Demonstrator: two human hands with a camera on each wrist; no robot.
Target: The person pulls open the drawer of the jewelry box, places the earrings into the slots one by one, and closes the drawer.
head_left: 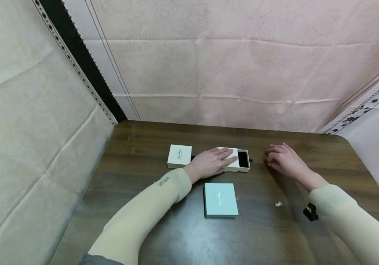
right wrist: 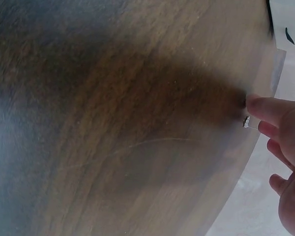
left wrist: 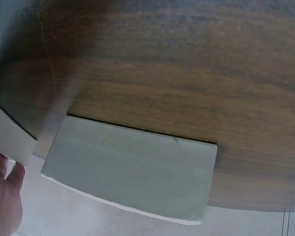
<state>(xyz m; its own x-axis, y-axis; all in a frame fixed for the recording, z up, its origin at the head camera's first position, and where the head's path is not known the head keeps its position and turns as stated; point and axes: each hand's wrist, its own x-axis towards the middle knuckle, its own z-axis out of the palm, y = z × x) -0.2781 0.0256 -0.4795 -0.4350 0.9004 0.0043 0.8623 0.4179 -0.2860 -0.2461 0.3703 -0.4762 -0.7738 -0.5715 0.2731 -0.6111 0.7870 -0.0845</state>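
My left hand [head_left: 211, 162] lies palm down across a small white box [head_left: 232, 152], its fingers spread over the lid. The box's black-lined drawer [head_left: 243, 159] sticks out to the right. In the left wrist view the fingertips [left wrist: 19, 172] lie along the box's edge. Farther right, my right hand [head_left: 285, 160] is low over the table with fingers bent. Beside its thumb and finger, in the right wrist view, shows a tiny silvery earring-like piece [right wrist: 246, 122]; a thin line runs from it to a fingertip. I cannot tell whether the fingers pinch it.
A second white box [head_left: 179, 155] stands left of the left hand. Nearer on the brown table [head_left: 163, 239] lies a flat mint-green box [head_left: 221, 199]. Another small silvery piece [head_left: 278, 204] and a black item [head_left: 310, 212] lie by the right forearm. Pale cloth [head_left: 225, 73] hangs behind.
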